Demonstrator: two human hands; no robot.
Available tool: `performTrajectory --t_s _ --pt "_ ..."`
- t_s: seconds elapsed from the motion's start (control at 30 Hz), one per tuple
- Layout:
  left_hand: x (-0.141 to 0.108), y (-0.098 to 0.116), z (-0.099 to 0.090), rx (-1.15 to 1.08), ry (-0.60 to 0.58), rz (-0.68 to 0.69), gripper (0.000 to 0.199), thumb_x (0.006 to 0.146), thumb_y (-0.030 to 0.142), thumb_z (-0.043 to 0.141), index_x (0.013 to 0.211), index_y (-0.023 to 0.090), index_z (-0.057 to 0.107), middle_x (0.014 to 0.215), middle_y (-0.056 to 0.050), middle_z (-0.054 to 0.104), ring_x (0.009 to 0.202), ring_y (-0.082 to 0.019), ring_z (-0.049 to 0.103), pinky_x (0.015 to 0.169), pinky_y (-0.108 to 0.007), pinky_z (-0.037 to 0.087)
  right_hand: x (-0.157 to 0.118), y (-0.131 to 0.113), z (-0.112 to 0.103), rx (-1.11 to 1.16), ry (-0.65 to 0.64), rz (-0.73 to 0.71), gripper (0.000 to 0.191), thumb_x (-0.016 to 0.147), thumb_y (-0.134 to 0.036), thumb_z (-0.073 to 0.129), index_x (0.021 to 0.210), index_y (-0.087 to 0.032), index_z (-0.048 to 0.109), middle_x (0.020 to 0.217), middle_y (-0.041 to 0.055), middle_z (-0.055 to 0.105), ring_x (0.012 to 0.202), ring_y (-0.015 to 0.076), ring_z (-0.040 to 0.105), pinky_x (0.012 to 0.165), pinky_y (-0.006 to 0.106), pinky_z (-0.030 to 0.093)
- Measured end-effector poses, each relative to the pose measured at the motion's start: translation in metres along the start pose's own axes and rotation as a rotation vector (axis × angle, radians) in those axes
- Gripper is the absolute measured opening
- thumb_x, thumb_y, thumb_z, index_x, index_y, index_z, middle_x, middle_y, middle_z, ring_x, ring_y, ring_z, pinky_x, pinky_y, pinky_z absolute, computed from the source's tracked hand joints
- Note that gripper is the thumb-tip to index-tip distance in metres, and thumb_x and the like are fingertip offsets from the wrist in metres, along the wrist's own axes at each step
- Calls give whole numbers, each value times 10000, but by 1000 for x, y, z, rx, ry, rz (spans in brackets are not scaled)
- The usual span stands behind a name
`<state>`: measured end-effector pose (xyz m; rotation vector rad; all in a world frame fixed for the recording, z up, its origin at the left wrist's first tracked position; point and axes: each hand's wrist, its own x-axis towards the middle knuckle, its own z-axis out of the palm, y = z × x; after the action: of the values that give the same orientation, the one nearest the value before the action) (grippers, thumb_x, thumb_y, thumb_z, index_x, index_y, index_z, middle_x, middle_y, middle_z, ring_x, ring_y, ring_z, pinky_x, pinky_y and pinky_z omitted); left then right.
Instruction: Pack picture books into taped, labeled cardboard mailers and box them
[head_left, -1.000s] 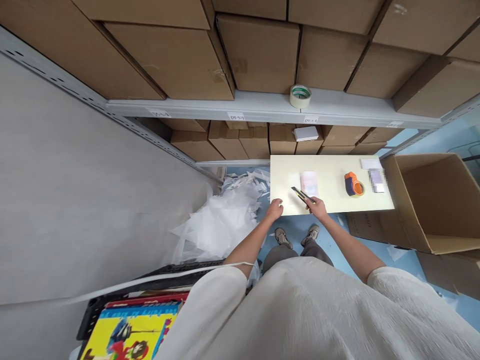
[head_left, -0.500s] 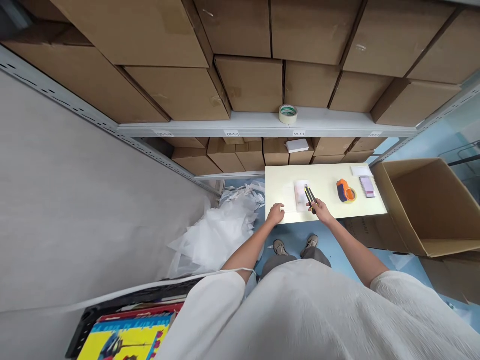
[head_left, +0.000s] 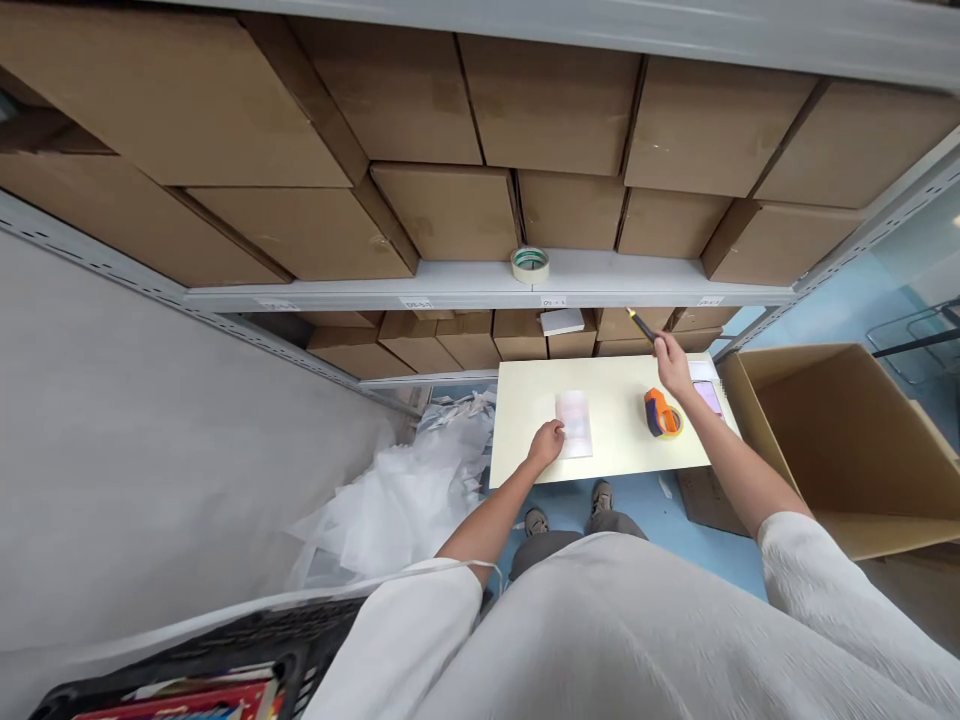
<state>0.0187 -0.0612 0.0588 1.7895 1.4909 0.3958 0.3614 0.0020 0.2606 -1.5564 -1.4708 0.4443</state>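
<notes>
My left hand (head_left: 546, 443) is closed at the left edge of a thin, pale pink packet (head_left: 576, 425), its fingers curled onto the edge. The packet lies on a cream board (head_left: 525, 400) and looks blurred. My right hand (head_left: 673, 365) grips a black and yellow utility knife (head_left: 642, 325), raised over the far right of the board and pointing up and left. Below that hand lies an orange and dark blue tape dispenser (head_left: 655, 413) with a yellow-rimmed roll. A phone (head_left: 708, 397) is partly hidden behind my right forearm.
Cardboard boxes (head_left: 450, 212) fill the shelves ahead. A tape roll (head_left: 530, 264) sits on the shelf edge (head_left: 480, 299). A large open carton (head_left: 787, 440) stands right of the board, crumpled white wrapping (head_left: 397, 500) lies left, and a black crate (head_left: 300, 650) is at lower left.
My right hand has lifted the utility knife away from the packet, up and to the right. My left hand has moved from the board's front edge to the packet. The view has shifted.
</notes>
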Motion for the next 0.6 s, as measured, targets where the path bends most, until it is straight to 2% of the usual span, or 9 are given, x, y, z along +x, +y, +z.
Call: performTrajectory --t_s 0.07,0.13,0.2,0.27,0.4,0.6 --pt "11 13 8 -11 53 -25 324 967 76 523 1138 190 774 1184 -110 796 1149 -260 745 1075 -396 582 53 9 -21 -134 42 -143 582 1101 -652 372 1346 -227 686 1313 160 740 1190 328 658 1059 503 534" --pt "21 24 16 -26 81 -45 316 952 63 531 1094 198 778 1132 -99 798 1095 -253 753 1053 -396 593 101 19 -36 -252 31 -247 549 1109 -605 374 1348 -219 682 1315 183 732 1208 353 638 1083 528 507" --pt "29 33 23 -39 91 -61 315 931 47 540 1064 202 780 1095 -90 796 1060 -246 756 1045 -401 600 142 29 -43 -350 0 -297 518 1111 -555 370 1353 -216 677 1299 195 733 1183 371 624 1076 546 487" --pt "34 38 28 -43 98 -81 333 901 24 545 1060 200 779 1089 -87 791 1056 -241 756 1048 -402 600 171 38 -44 -435 -33 -307 488 1107 -502 366 1342 -207 676 1279 200 735 1156 383 610 1063 559 467" --pt "38 43 31 -23 112 -139 410 833 -16 547 1109 186 773 1184 -104 777 1151 -243 741 1102 -397 573 198 50 -37 -537 -94 -287 421 1075 -413 396 1306 -197 675 1293 210 726 1159 394 582 1042 560 437" --pt "37 44 28 -11 61 -193 428 822 31 565 1163 192 768 1234 -108 776 1208 -265 727 1132 -419 554 208 59 -33 -457 -149 -337 366 1057 -329 403 1298 -227 660 1290 175 724 1225 368 570 1100 571 389"
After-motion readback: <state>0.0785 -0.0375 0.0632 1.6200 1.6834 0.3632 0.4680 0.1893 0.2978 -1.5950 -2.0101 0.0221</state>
